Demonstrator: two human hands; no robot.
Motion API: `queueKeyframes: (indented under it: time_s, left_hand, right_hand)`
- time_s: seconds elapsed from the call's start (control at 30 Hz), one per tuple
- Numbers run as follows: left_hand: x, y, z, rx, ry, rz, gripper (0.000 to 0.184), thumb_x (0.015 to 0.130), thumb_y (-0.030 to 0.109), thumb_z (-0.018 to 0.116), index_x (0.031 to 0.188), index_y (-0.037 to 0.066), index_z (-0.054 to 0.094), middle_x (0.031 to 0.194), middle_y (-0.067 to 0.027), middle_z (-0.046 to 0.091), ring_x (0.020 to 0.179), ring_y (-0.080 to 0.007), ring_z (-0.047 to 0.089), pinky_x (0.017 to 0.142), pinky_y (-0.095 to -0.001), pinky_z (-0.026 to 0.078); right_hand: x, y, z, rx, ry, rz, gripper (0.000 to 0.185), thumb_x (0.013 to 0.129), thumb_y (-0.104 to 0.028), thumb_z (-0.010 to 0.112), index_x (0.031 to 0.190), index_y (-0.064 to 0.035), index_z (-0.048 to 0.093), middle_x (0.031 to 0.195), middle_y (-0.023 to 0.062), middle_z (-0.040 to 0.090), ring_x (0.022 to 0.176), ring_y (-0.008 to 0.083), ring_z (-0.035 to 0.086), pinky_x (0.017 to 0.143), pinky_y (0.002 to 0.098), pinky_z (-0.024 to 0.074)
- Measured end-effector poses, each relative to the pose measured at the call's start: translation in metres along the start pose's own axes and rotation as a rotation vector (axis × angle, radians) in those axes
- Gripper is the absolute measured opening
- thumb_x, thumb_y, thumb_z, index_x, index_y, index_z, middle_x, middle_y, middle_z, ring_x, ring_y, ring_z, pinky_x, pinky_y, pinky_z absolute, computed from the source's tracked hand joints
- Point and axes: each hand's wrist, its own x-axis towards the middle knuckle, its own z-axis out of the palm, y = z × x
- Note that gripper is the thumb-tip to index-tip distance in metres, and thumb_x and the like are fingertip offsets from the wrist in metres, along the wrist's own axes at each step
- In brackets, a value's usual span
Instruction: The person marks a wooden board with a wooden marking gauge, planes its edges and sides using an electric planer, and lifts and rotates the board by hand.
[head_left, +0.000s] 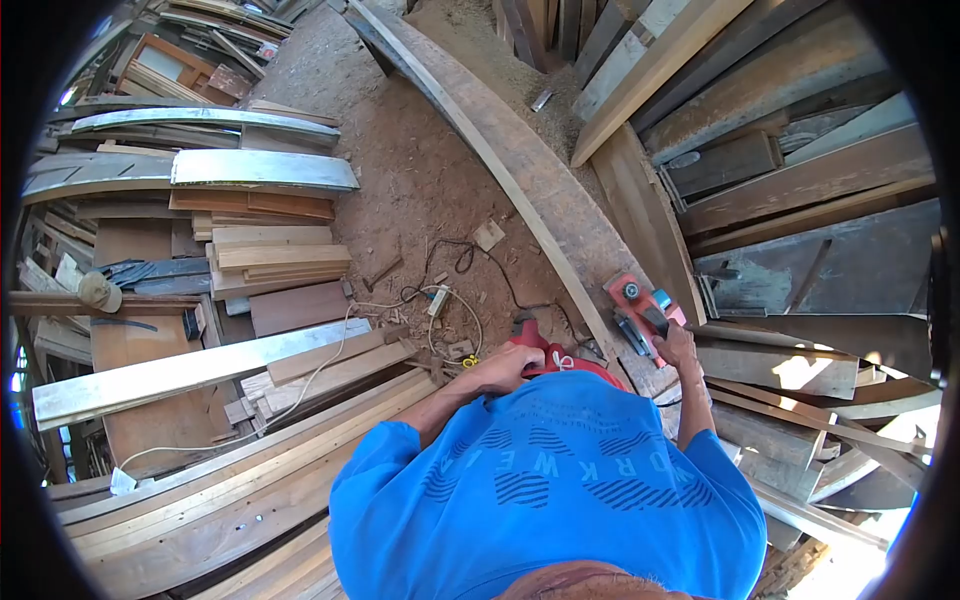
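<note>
My right hand (pixel 677 346) is wrapped round the handle of a red electric planer (pixel 628 290), which sits on the near end of a long wooden plank (pixel 540 185). At my waist, my left hand (pixel 512 362) rests against my red shorts (pixel 585 366). Its fingers are partly hidden there, so whether they grip anything does not show. A white drawstring lies tied at the front of the shorts.
A power strip (pixel 438 300) and looped cables lie on the dirt floor (pixel 430 180) left of the plank. Stacked boards (pixel 280 255) fill the left side. More timber (pixel 820 190) leans at the right. A hammer (pixel 383 274) lies near the stacks.
</note>
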Motion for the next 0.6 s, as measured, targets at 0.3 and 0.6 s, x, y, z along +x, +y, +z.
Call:
queueKeyframes:
  time_s: [0.3,0.6]
  left_hand:
    - [-0.007,-0.020,0.013,-0.023,-0.045,-0.003,0.036,0.097,0.036,0.069,0.113,0.003,0.068,0.107,-0.0142,0.074,0.100,-0.0329,0.071,0.088,-0.0428,0.054]
    - [-0.033,-0.037,0.007,-0.270,-0.148,0.216,0.039,0.104,0.033,0.059,0.130,0.004,0.064,0.123,-0.0167,0.066,0.118,-0.0296,0.061,0.103,-0.0401,0.046]
  right_hand:
    - [0.021,0.022,0.024,0.427,0.029,-0.140,0.033,0.080,-0.014,0.077,0.107,0.0015,0.067,0.076,0.0134,0.069,0.065,0.0228,0.069,0.063,0.0398,0.0561]
    - [-0.039,-0.013,0.001,0.980,0.089,0.131,0.022,0.085,-0.016,0.073,0.102,-0.0017,0.068,0.069,0.0020,0.061,0.052,0.0131,0.059,0.049,0.0303,0.0509]
